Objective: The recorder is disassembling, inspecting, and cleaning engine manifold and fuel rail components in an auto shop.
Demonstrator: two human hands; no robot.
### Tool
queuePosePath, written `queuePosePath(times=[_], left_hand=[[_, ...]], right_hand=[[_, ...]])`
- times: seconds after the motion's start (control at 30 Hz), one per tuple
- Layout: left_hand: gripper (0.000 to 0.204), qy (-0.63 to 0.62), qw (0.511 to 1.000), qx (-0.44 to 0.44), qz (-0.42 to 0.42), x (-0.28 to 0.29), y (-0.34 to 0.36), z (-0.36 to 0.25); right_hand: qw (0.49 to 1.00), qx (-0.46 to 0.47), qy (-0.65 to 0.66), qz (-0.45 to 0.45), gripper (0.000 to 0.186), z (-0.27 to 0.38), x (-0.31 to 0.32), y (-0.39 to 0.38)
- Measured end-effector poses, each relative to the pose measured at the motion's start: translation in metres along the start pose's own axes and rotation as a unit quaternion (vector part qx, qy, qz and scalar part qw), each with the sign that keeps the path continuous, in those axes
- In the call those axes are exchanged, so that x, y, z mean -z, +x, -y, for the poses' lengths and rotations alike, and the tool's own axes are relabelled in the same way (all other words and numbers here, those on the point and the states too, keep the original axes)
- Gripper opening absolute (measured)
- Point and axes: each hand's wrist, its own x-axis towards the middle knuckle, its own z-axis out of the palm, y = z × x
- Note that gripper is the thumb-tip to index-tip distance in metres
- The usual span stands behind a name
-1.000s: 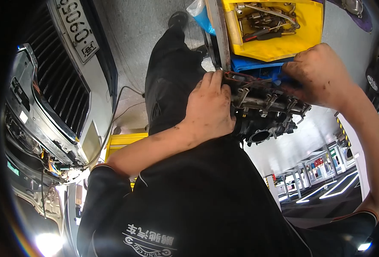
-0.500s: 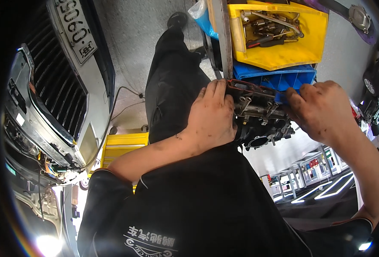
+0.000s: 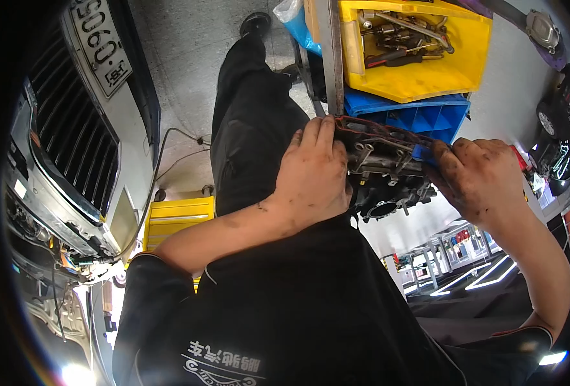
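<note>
My left hand (image 3: 310,170) grips the left end of a dark metal engine part (image 3: 381,170) with metal pipes, bolts, black ports underneath and reddish seals along its upper edge, held at my body. My right hand (image 3: 475,174) is curled at the part's right end, closed on a small blue item (image 3: 423,152) pressed to its top; what that item is I cannot make out. Just beyond the part stand a blue divided bin (image 3: 436,117) and, above it, a yellow bin (image 3: 462,77) holding wrenches, sockets and other tools.
A car front (image 3: 63,154) with its grille exposed is on the left, with a hose beside it. A yellow tool cart (image 3: 175,215) stands left of my legs, a metal post (image 3: 333,58) by the bins. A car wheel (image 3: 545,122) shows far right.
My right hand has moved down and slightly right from above the part's rear edge to its right end, uncovering more of the blue bin. My left hand stays gripping the part.
</note>
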Motion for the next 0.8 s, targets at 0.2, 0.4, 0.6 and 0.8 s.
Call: queuePosePath(times=[0.2,0.4,0.6,0.8], left_hand=[[0.048,-0.016,1.0,-0.004,-0.003,-0.001,-0.002,0.002],[0.048,-0.016,1.0,-0.005,-0.002,-0.002,-0.002,0.003],[0.049,-0.027,0.999,0.005,0.017,-0.002,-0.002,0.004],[0.052,-0.032,0.999,-0.002,0.029,-0.002,-0.003,0.004]], right_hand=[[1.0,0.007,0.001,-0.012,0.019,0.001,0.01,0.007],[0.999,0.03,-0.019,0.018,0.018,0.0,0.016,0.016],[0.997,0.059,-0.036,0.026,0.017,-0.006,0.024,0.03],[0.992,0.067,-0.036,0.097,0.013,-0.017,0.032,0.048]])
